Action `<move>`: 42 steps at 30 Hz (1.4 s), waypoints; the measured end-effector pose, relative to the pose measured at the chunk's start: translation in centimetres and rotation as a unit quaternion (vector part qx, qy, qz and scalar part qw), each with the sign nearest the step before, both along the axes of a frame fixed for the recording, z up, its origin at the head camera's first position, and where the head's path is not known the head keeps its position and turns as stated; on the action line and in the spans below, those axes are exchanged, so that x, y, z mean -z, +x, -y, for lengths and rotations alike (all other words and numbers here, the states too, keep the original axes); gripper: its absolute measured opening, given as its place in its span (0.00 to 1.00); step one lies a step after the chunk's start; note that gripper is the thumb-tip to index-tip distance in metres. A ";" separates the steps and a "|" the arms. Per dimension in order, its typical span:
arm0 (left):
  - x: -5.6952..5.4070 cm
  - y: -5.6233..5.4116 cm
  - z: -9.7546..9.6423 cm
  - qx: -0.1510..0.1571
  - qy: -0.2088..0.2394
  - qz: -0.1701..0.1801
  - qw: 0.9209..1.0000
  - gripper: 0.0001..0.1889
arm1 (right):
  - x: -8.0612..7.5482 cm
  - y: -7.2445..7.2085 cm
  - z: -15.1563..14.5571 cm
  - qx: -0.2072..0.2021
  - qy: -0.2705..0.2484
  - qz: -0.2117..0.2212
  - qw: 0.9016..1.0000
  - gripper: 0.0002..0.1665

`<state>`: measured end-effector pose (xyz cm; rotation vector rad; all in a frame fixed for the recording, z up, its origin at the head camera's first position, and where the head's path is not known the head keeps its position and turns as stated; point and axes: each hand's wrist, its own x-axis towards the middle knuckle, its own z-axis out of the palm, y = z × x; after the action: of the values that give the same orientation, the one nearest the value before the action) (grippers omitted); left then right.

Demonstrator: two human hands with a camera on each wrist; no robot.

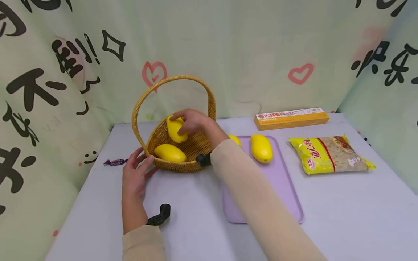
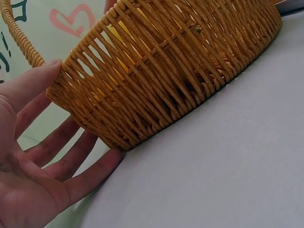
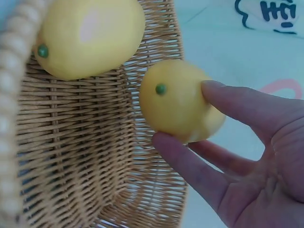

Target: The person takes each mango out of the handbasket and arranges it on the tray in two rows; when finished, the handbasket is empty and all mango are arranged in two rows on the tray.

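A wicker basket (image 1: 174,166) with a tall arched handle stands at the back left of the table. My left hand (image 1: 134,175) holds its left end, thumb at the rim and fingers spread along the outer side. Inside the basket's rim, my right hand (image 1: 196,121) pinches a yellow mango (image 3: 173,107) between thumb and fingers. Another mango (image 1: 169,153) lies in the basket's front left. To the right, a lilac tray (image 1: 274,188) carries a mango (image 1: 261,148); a second one (image 1: 234,139) is partly hidden by my right arm.
A purple wrapped candy (image 1: 115,162) lies left of the basket. An orange and white pasta box (image 1: 292,119) is at the back right. In front of it lies a yellow food packet (image 1: 333,154). Printed curtains hang behind and beside the table.
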<state>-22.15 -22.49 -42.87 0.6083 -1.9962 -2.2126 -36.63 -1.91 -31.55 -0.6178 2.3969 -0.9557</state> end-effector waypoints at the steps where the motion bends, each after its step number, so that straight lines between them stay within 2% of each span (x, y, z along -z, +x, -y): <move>1: -0.1 0.0 0.1 -0.001 -0.001 0.001 1.000 0.33 | -0.2 0.1 -0.1 -0.004 -0.002 -0.010 1.000 0.35; 4: -0.2 0.0 0.3 -0.007 -0.002 0.003 1.000 0.33 | -0.6 0.7 -0.3 -0.011 -0.014 -0.028 0.999 0.35; 9: -0.1 -0.1 0.2 -0.010 0.006 0.011 1.000 0.33 | -1.4 1.8 -1.3 -0.013 -0.035 -0.034 0.999 0.35; 20: 0.0 -0.1 -0.3 -0.004 0.004 0.005 1.000 0.33 | -1.9 4.8 -5.0 -0.026 -0.061 -0.079 0.995 0.35; 26: -0.1 0.0 -0.2 -0.004 0.007 0.006 1.000 0.33 | -2.3 6.3 -6.3 -0.033 -0.101 -0.059 0.993 0.35; 42: -0.1 0.0 -0.3 -0.007 0.003 0.013 1.000 0.34 | -2.5 9.4 -9.7 0.015 -0.155 -0.035 0.987 0.35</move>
<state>-22.14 -22.16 -42.75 0.6532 -1.9923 -2.2156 -27.24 7.81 -29.01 -0.7380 2.3412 -1.3573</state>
